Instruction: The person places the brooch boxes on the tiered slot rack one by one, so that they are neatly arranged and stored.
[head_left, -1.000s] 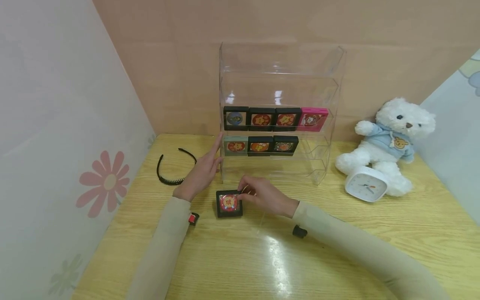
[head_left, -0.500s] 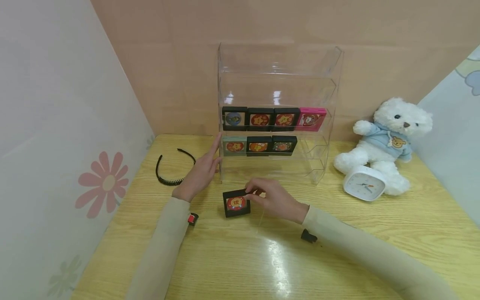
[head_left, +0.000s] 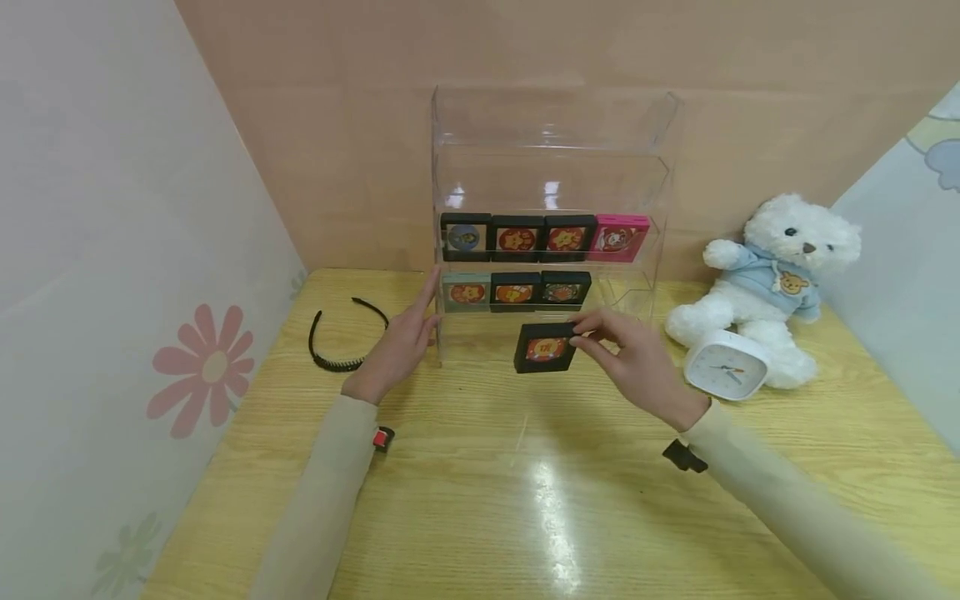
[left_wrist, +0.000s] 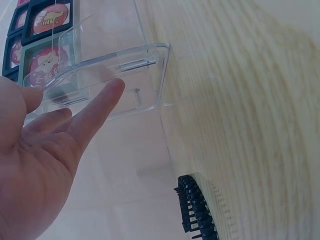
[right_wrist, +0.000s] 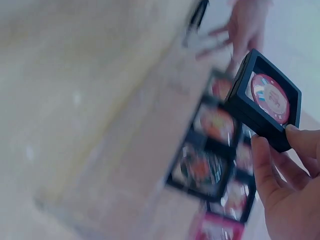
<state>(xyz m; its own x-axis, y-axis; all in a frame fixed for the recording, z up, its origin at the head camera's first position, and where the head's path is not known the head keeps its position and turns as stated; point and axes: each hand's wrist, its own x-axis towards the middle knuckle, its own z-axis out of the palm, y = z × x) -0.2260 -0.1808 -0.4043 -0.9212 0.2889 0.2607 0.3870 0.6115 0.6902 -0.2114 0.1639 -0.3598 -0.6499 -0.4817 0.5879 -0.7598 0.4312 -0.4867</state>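
Between thumb and fingers my right hand (head_left: 637,362) pinches the right edge of a black square display case (head_left: 546,348) with a round red badge inside. The case is raised off the table, in front of the lower part of a clear acrylic rack (head_left: 551,179). In the right wrist view the badge (right_wrist: 270,97) shows behind the case's window. My left hand (head_left: 397,346), fingers extended, rests against the rack's left side panel (left_wrist: 112,82). Two rows of similar cases stand on the rack: the upper ends with a pink case (head_left: 621,239), the lower starts with a grey-green case (head_left: 467,292).
A black toothed headband (head_left: 337,364) lies on the wooden table (head_left: 465,500), left of the rack. To the right sit a white teddy bear (head_left: 780,287) in a blue top and a white clock (head_left: 726,367). Walls stand behind and on both sides.
My right hand has lifted the black case from the table and carried it right and up toward the rack. The left hand has stayed at the rack's side.
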